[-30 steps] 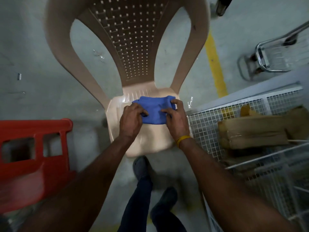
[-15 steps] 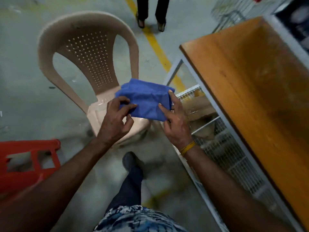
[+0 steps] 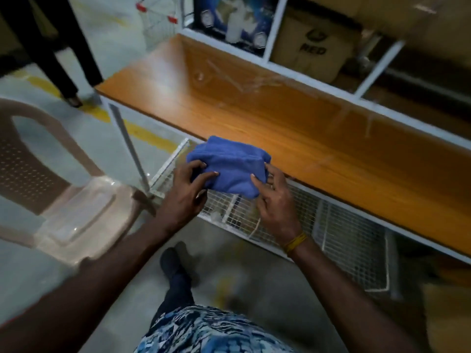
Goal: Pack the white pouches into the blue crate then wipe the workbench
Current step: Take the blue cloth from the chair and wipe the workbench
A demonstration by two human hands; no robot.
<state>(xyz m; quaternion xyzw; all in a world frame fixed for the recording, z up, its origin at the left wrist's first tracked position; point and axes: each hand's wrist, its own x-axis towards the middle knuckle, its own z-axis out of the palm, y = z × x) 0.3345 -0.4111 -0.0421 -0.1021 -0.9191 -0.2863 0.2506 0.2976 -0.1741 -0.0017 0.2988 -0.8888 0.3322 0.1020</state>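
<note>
A folded blue cloth (image 3: 230, 165) is held in the air between both my hands, just in front of the near edge of the orange wooden workbench (image 3: 267, 110). My left hand (image 3: 187, 189) grips the cloth's left end and my right hand (image 3: 276, 202), with a yellow band at the wrist, grips its right end. The benchtop is bare and shows faint streaks. No white pouches or blue crate are in view.
A beige plastic chair (image 3: 51, 179) stands at the left. White wire mesh shelving (image 3: 339, 238) runs under the bench. Behind the bench are shelf bays with a cardboard box (image 3: 313, 44). Another person's legs (image 3: 63, 54) stand at the far left by a yellow floor line.
I have lifted the blue cloth off the chair seat and turned right, carrying it with both hands to the front edge of the workbench.
</note>
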